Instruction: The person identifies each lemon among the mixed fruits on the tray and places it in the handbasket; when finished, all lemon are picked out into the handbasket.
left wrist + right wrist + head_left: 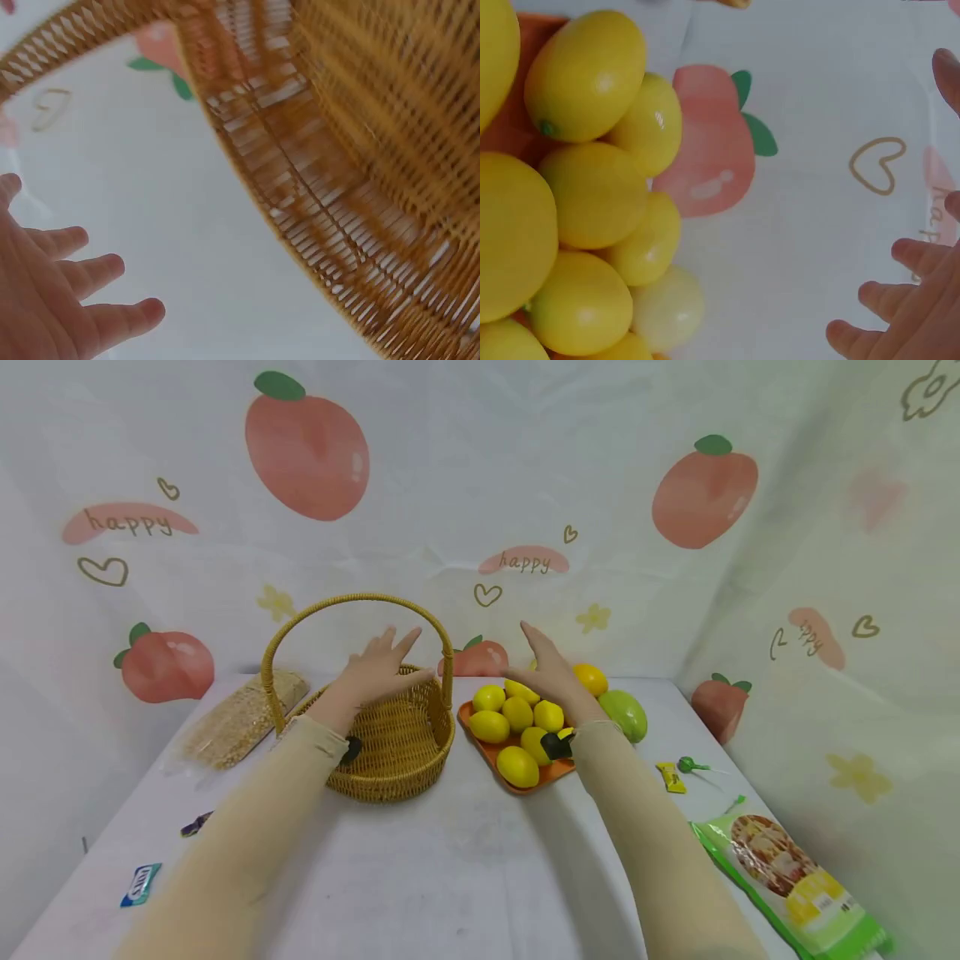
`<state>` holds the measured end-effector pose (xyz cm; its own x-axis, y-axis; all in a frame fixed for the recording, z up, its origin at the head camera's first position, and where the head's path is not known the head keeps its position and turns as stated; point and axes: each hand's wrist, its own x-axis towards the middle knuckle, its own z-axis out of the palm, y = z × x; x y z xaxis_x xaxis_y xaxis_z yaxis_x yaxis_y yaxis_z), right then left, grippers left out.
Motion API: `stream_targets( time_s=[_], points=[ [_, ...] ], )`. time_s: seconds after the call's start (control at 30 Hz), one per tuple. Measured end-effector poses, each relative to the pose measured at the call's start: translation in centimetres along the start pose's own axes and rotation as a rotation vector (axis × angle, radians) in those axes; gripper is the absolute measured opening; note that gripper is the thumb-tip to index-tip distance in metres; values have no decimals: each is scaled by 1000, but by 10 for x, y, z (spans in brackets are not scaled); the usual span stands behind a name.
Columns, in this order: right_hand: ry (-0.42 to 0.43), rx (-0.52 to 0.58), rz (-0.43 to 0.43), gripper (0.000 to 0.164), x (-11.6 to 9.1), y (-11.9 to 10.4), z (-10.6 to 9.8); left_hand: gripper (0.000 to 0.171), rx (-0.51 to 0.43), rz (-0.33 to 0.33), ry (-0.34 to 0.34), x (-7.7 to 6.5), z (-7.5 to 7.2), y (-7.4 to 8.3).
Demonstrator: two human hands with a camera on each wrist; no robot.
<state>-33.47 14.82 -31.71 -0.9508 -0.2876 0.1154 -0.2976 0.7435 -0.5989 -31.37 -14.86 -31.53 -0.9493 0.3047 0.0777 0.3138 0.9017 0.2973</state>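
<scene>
Left hand (375, 670) spread wide, holding nothing, near the basket (390, 743), eight o'clock of head-view centre. Right hand (553, 675) also wide, unladen, near lemons (517, 767) on an orange tray (555, 771), five o'clock. Risks, my judgement: left forearm catching the handle (360, 597) could tip the basket; a clumsy grab could roll lemons off. Right sleeve (652, 827) hides the tray's three-o'clock side; left-wrist basket blurred, cut off.
</scene>
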Motion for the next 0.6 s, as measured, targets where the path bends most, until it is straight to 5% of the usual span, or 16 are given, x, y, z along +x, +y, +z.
stream_targets(
  time_s=[0.1, 0.37, 0.6],
  points=[
    [27, 174, 22, 91, -12, 3, 0, 83, -82, 67, 43, -17, -1, 3],
    [90, 407, -37, 79, -43, 16, 11, 69, -373, 211, 256, -79, 10, 6],
    [153, 609, -82, 73, -65, 22, 31, 59, -630, 240, 597, -119, 32, -5]
  ],
)
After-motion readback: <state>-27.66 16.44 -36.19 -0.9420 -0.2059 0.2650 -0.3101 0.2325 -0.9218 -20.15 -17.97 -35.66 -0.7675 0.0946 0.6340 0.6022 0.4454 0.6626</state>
